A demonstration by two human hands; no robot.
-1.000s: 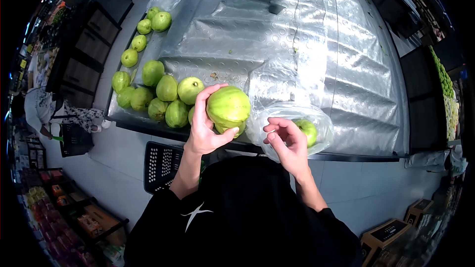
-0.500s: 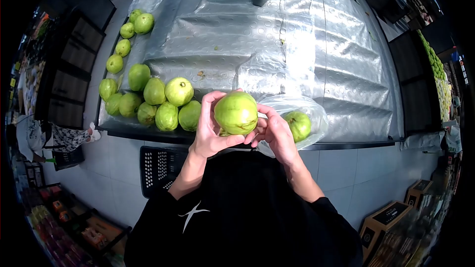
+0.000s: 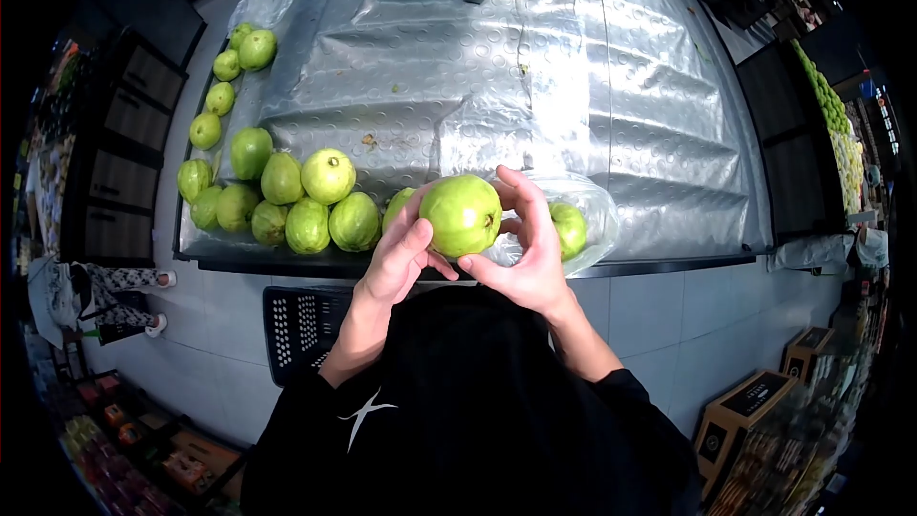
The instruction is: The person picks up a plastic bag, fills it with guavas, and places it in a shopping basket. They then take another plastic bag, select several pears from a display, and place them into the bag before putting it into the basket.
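Between my two hands, above the front edge of the display, is a large green guava [image 3: 460, 215]. The fingers and thumb of my left hand [image 3: 392, 258] curve against its left side. My right hand [image 3: 532, 263] grips it from the right, thumb below and fingers above. The guava's dark blossom end faces right. Just beyond my right hand, a clear plastic bag [image 3: 604, 234] lies at the edge with another guava [image 3: 569, 229] in it, partly hidden by that hand.
Several loose guavas [image 3: 308, 225] line the left and front of the display, which has a silver padded liner [image 3: 401, 124]. A dark basket [image 3: 291, 325] stands on the floor to my left. Another person's legs [image 3: 129, 296] show at far left. Boxes [image 3: 745, 411] sit at lower right.
The guava has turned, bringing its dark blossom end round to the right side. My right hand has shifted from its lower edge to grip its right side. The view has shifted slightly.
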